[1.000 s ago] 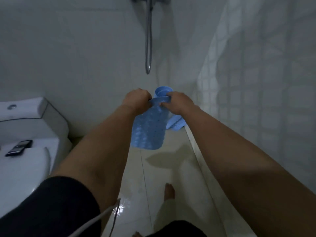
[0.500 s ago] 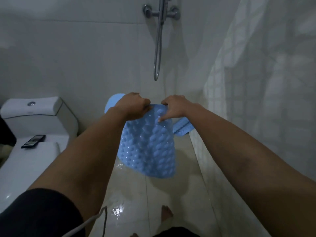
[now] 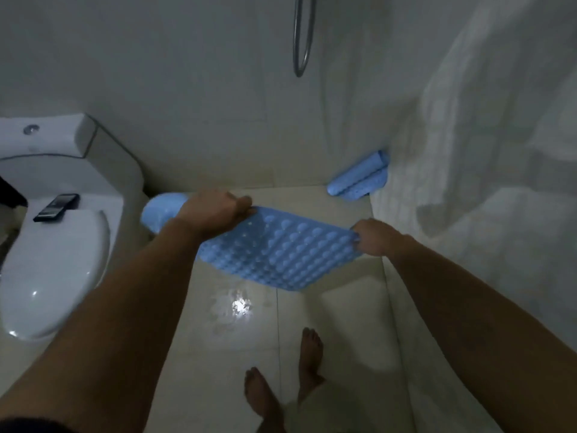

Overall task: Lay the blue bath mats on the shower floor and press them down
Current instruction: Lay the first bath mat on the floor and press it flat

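I hold a blue bath mat (image 3: 281,254) stretched out above the wet shower floor (image 3: 327,323), its suction cups facing up toward me. My left hand (image 3: 215,210) grips its far left part, and a curled end of the mat sticks out past that hand. My right hand (image 3: 373,235) pinches its right edge. A second blue mat (image 3: 359,179) lies rolled up on the floor in the far right corner, against the wall.
A white toilet (image 3: 53,260) stands at the left with a dark phone (image 3: 56,206) on it. A shower hose (image 3: 301,42) hangs on the back wall. A pale shower curtain (image 3: 499,151) hangs on the right. My bare feet (image 3: 281,379) stand on the tiles.
My hands moved apart and lowered, and the mat went from hanging in a roll to spread wide and nearly flat above the floor. The view tilted downward.
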The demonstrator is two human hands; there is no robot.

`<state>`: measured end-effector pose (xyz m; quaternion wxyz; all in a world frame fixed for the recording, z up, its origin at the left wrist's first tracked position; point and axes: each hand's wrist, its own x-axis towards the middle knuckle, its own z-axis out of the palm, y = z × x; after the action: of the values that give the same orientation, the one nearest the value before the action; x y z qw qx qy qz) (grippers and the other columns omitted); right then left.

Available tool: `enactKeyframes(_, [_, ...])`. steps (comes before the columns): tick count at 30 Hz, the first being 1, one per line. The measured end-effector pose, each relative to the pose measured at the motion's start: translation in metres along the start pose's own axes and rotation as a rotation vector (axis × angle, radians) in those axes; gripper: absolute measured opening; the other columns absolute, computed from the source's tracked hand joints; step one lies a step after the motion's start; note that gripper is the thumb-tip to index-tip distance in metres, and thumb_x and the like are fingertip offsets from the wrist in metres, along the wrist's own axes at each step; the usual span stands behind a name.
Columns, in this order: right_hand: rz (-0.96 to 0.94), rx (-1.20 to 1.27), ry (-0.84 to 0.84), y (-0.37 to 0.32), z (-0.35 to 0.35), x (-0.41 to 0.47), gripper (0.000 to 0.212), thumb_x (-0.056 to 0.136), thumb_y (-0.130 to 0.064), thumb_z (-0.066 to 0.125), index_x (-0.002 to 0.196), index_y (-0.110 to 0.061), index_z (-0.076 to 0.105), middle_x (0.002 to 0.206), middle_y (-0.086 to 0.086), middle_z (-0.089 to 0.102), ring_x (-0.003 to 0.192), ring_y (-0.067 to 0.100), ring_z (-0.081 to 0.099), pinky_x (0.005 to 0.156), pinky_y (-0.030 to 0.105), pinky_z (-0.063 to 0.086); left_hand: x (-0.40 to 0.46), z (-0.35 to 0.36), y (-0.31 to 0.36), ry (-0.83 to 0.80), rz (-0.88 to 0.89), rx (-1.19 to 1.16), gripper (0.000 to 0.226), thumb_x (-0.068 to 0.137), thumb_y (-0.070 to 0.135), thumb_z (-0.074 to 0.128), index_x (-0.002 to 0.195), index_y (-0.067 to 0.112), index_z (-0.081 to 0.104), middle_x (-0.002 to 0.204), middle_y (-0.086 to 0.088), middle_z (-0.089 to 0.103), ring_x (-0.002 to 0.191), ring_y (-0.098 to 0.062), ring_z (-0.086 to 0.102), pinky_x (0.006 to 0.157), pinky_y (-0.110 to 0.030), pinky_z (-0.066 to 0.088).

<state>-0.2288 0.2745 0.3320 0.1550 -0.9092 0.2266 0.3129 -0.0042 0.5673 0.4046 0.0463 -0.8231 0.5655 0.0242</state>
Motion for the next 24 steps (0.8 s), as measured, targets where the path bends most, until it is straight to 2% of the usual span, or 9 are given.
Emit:
enactKeyframes(4, [0.023,0.063,0.008,0.02,0.072,0.057,0.021,0.095,-0.026,0.059,0.11,-0.019,0.072,0.107,0.009,0.073,0.101,0.03,0.069,0.084,0.035,0.054,-0.003,0.116,0.01,-0.062,-0.11,-0.131,0.06,0.096,0.067,0.018,0.097,0.022,0.059,0.081,-0.01,0.071,0.072,-0.04,0.069,0.062,-0.039,0.05])
enactKeyframes(6, [0.038,0.107,0.078,0.032,0.111,0.087,0.028,0.098,-0.03,0.056,0.114,-0.014,0.073,0.107,0.012,0.075,0.1,0.032,0.071,0.083,0.039,0.054,-0.004,0.172,0.013,-0.065,-0.156,-0.179,0.061,0.094,0.068,0.024,0.085,0.019,0.059,0.068,-0.009,0.068,0.059,-0.038,0.066,0.055,-0.037,0.05])
enactKeyframes(10, [0.002,0.125,0.062,0.053,0.176,0.143,0.035,0.101,-0.034,0.051,0.102,-0.01,0.076,0.089,0.013,0.076,0.082,0.033,0.072,0.071,0.043,0.055,-0.004,0.267,0.012,-0.149,-0.217,-0.189,0.057,0.092,0.066,0.034,0.072,0.017,0.056,0.052,-0.007,0.06,0.042,-0.036,0.059,0.045,-0.033,0.047])
enactKeyframes(13, [-0.001,0.102,0.018,0.052,0.188,0.168,0.024,0.1,-0.031,0.053,0.09,-0.02,0.073,0.081,0.007,0.072,0.078,0.028,0.07,0.066,0.041,0.055,0.004,0.313,0.002,-0.216,-0.255,-0.211,0.061,0.091,0.069,0.032,0.074,0.016,0.058,0.054,-0.01,0.06,0.047,-0.038,0.061,0.048,-0.032,0.04])
enactKeyframes(15, [0.023,0.109,-0.016,0.051,0.186,0.185,0.023,0.097,-0.032,0.054,0.074,-0.028,0.06,0.073,-0.001,0.063,0.078,0.024,0.069,0.068,0.04,0.056,0.014,0.33,-0.009,-0.268,-0.305,-0.256,0.061,0.093,0.073,0.038,0.075,0.018,0.057,0.06,-0.011,0.06,0.06,-0.04,0.065,0.055,-0.033,0.037])
enactKeyframes(19, [0.029,0.081,-0.076,0.056,0.173,0.244,0.034,0.091,-0.038,0.062,0.062,-0.029,0.047,0.076,-0.004,0.06,0.086,0.024,0.068,0.073,0.035,0.053,0.059,0.363,-0.043,-0.406,-0.364,-0.361,0.057,0.089,0.073,0.051,0.069,0.021,0.046,0.068,-0.001,0.049,0.083,-0.035,0.066,0.065,-0.036,0.045])
enactKeyframes(21, [0.021,0.055,-0.032,0.053,0.158,0.279,0.024,0.091,-0.039,0.063,0.072,-0.026,0.059,0.085,0.0,0.067,0.096,0.026,0.069,0.08,0.034,0.049,0.093,0.371,-0.061,-0.44,-0.428,-0.257,0.054,0.091,0.072,0.052,0.08,0.02,0.053,0.081,-0.006,0.058,0.094,-0.034,0.066,0.069,-0.034,0.044])
enactKeyframes(22, [0.018,0.018,0.026,0.049,0.151,0.298,0.015,0.092,-0.039,0.061,0.088,-0.025,0.067,0.097,0.001,0.071,0.105,0.026,0.067,0.092,0.038,0.046,0.111,0.373,-0.068,-0.413,-0.476,-0.169,0.049,0.093,0.069,0.053,0.091,0.02,0.058,0.093,-0.009,0.063,0.1,-0.034,0.065,0.072,-0.034,0.044])
enactKeyframes(24, [0.045,-0.082,0.102,0.04,0.14,0.339,0.034,0.096,-0.039,0.055,0.128,-0.028,0.06,0.123,0.001,0.069,0.122,0.023,0.06,0.118,0.053,0.022,0.143,0.381,-0.075,-0.291,-0.596,-0.072,0.046,0.094,0.058,0.059,0.116,0.017,0.059,0.116,-0.012,0.066,0.118,-0.035,0.059,0.085,-0.039,0.048])
